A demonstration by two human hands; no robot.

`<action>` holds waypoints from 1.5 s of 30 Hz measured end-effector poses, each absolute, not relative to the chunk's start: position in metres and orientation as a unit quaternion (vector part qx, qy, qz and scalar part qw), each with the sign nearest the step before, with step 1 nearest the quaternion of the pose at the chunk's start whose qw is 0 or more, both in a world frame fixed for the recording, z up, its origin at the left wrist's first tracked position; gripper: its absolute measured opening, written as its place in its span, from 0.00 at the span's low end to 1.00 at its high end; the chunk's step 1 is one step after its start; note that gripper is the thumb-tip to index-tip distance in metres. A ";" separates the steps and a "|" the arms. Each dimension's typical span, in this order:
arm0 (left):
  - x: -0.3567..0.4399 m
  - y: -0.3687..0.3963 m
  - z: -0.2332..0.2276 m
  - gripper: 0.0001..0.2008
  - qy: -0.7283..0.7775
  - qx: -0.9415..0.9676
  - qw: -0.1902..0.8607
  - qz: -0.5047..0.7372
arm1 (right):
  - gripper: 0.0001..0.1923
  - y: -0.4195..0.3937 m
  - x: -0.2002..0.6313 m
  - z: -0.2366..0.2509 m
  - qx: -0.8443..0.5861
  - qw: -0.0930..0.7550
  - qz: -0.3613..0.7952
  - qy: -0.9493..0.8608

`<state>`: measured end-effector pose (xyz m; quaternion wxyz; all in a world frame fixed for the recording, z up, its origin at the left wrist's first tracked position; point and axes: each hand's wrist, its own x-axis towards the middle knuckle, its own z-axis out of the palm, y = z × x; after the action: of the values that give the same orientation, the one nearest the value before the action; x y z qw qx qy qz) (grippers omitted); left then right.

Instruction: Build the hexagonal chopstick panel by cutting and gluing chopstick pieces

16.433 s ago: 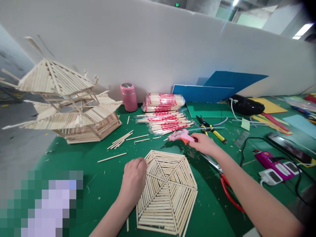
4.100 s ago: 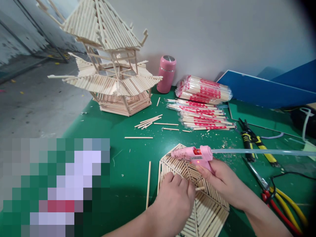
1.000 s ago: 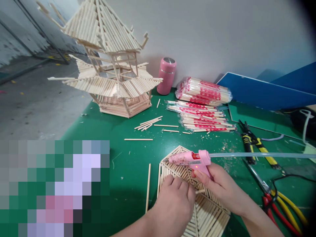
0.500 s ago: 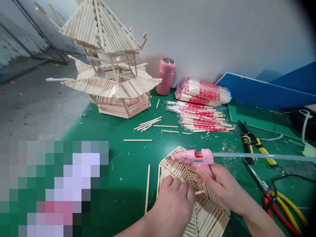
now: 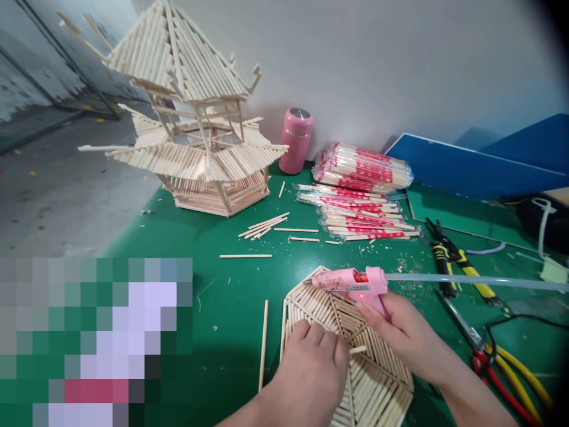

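My right hand (image 5: 400,332) is wrapped round the handle of a pink hot glue gun (image 5: 349,281), whose small light glows orange. A long translucent glue stick (image 5: 466,279) runs out of its back. The nozzle points left, over the upper left part of a many-sided panel (image 5: 377,391) made of wooden sticks. Lower down on the panel, my left hand (image 5: 313,367) is closed, knuckles up. A short wooden stick (image 5: 358,350) pokes out to the right from under its fingers. My hand covers the panel's left middle, and the fingertips are hidden.
A two-roofed stick pavilion (image 5: 195,154) stands at the back left, beside a pink flask (image 5: 296,142). Wrapped chopsticks (image 5: 364,207) lie behind the panel, with loose sticks (image 5: 264,225) nearby. Yellow-black pliers (image 5: 444,261) and red-yellow handled cutters (image 5: 484,359) are at right. A loose stick (image 5: 264,344) lies left.
The glue gun has shifted very slightly to the right. My left hand stays closed on the panel with the stick; the whole view has tilted a little.
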<state>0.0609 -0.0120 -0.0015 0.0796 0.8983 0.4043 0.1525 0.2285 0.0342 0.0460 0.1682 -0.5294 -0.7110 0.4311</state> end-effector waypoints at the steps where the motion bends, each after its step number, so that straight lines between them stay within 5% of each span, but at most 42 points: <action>1: 0.061 -0.012 -0.002 0.03 0.404 0.899 0.079 0.152 | 0.12 0.034 0.228 0.046 -0.531 0.169 0.431 -0.710; 45: 0.059 -0.010 0.000 0.03 0.405 0.895 0.085 0.165 | 0.12 0.039 0.246 0.044 -0.586 0.204 0.389 -0.681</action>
<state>0.0590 -0.0096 0.0002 0.0851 0.8955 0.4046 0.1649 0.2456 0.0387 0.0440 0.2035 -0.5862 -0.6810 0.3887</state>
